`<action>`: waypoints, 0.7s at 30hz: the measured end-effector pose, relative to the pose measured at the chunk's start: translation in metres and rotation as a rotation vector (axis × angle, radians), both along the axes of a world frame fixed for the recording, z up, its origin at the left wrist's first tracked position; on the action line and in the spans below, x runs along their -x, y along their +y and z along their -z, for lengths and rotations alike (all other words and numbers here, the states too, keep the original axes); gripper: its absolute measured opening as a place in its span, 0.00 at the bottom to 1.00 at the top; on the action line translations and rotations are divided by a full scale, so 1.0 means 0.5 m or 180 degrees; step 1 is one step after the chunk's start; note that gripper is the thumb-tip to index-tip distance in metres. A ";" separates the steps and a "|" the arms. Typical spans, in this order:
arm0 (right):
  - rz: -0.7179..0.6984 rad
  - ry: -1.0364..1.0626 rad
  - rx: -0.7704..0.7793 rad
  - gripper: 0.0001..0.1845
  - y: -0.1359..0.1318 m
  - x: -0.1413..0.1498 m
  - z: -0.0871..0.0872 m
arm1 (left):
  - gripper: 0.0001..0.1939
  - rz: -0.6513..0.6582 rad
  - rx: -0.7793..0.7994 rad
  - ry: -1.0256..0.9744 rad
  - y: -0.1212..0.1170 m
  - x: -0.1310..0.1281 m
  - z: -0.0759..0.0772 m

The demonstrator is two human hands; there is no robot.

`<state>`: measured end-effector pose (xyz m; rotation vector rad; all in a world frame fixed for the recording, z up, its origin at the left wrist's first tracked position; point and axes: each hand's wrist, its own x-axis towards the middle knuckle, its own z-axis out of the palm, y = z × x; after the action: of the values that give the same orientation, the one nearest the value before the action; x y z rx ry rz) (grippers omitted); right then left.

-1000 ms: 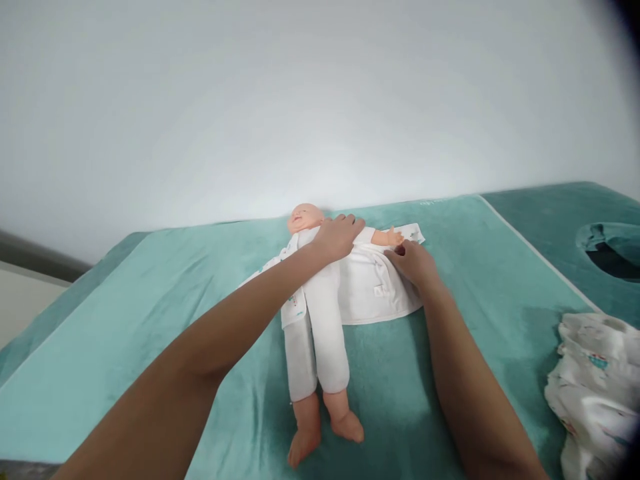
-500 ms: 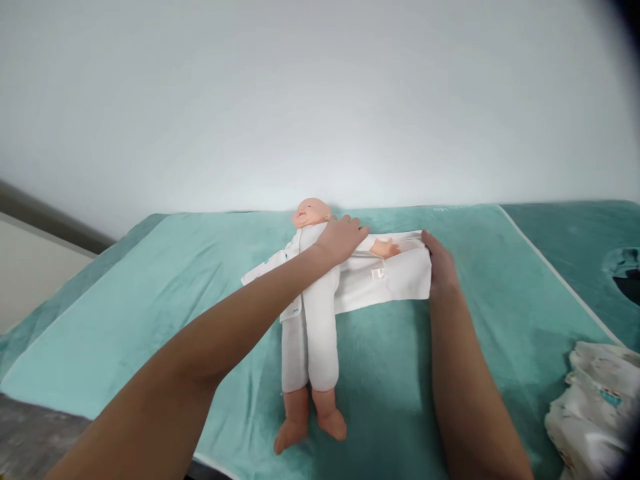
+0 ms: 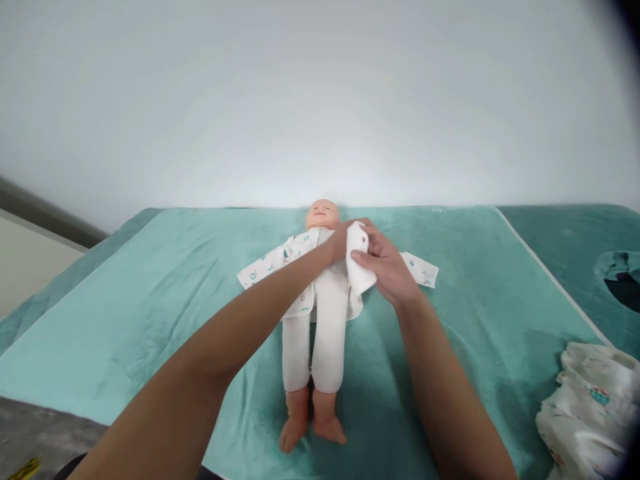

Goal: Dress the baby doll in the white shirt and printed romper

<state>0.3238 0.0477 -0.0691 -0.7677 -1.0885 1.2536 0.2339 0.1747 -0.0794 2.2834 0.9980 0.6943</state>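
Note:
A baby doll [image 3: 323, 215] lies face up with its head toward the wall, in a white one-piece with bare feet. A white printed baby jacket [image 3: 300, 250] is spread under and around it, one sleeve out to either side. Over the doll's right-hand side in view, my right hand [image 3: 393, 270] pinches the jacket's front flap between thumb and fingers and lifts it. My left hand [image 3: 344, 241] reaches across the doll's chest to the same flap. Its fingers are mostly hidden behind the cloth and my right hand, as is the doll's arm on that side.
Beneath the doll is a teal mat [image 3: 165, 320] with a pale seam on the right. Folded white printed clothes [image 3: 593, 407] lie at the lower right corner. A dark round patch [image 3: 623, 283] shows at the right edge. A plain wall [image 3: 320, 100] stands behind.
My right hand has moved left, bringing the flap over toward the doll's chest; the printed sleeve now shows beyond it. The doll has rolled from partly turned to flat on its back.

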 end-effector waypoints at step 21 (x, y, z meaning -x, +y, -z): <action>0.0389 -0.0779 0.0488 0.17 -0.083 0.047 0.164 | 0.20 -0.0552 -0.0296 0.0152 -0.301 0.377 0.107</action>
<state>0.3000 0.0063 -0.1512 -1.1110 -1.1308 1.1696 0.0452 0.0242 -0.1327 2.3216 1.2210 0.7750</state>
